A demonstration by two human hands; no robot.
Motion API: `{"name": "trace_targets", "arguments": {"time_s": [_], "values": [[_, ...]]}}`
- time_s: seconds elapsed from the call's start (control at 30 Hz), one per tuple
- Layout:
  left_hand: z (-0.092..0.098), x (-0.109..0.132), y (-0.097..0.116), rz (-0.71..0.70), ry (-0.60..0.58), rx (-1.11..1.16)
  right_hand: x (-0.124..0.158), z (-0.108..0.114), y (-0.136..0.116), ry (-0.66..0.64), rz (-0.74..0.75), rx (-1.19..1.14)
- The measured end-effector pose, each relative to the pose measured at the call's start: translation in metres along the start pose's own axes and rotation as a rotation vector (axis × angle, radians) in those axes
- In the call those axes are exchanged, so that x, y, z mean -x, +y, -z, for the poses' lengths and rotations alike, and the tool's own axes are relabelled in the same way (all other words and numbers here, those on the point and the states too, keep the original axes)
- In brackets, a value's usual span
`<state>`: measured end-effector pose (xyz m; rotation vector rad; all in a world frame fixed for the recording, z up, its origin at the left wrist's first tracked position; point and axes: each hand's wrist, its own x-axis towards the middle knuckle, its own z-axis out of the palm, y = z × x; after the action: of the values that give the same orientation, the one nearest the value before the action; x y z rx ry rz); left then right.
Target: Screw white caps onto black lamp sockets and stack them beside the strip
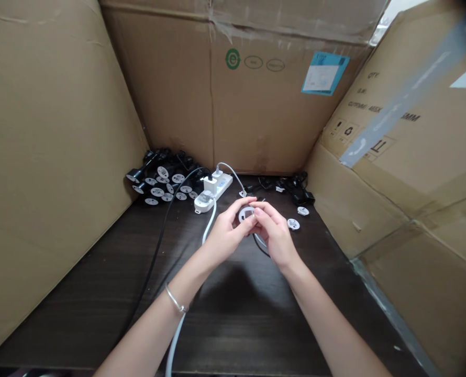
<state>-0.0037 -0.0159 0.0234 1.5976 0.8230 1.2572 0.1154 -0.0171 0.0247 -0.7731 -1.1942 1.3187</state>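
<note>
Above the middle of the dark table, my left hand [229,226] and my right hand [274,230] come together around a small round white-faced part [245,213]. Fingers of both hands are closed about its edge, and both thumbs press near its face. A darker patch shows on that face; the back of the part is hidden by my fingers. Just to the right of my right hand, a loose white disc [293,224] lies on the table, with another white disc [303,211] behind it. A thin cable [261,246] passes below my hands.
A white power strip [221,188] with plugged-in adapters stands behind my left hand. Many black devices with white round ends [162,180] are heaped at the back left; more black parts [296,187] lie back right. Large cardboard boxes [256,120] wall in the dark table [236,335].
</note>
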Motion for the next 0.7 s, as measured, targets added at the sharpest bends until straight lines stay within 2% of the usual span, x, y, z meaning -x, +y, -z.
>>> {"name": "trace_targets", "arguments": {"time_s": [0.13,0.27,0.43,0.57,0.7], "values": [[0.0026,-0.0005,0.0004,0.058,-0.086,0.128,0.0004,0.0019,0.0009,0.049,0.056,0.068],[0.0012,-0.0016,-0.0013,0.106,-0.016,0.176,0.0014,0.0017,0.0028,0.035,0.082,0.131],[-0.0021,-0.0013,0.0015,0.051,0.027,0.100,0.0036,-0.0007,0.0046,0.025,0.106,0.152],[-0.0051,0.0014,0.0024,-0.010,0.084,0.035,0.0063,-0.0026,0.0053,0.029,0.163,0.287],[-0.0045,0.0025,-0.0023,-0.041,0.054,-0.023,0.0076,-0.0029,0.0048,0.087,0.204,0.391]]}}
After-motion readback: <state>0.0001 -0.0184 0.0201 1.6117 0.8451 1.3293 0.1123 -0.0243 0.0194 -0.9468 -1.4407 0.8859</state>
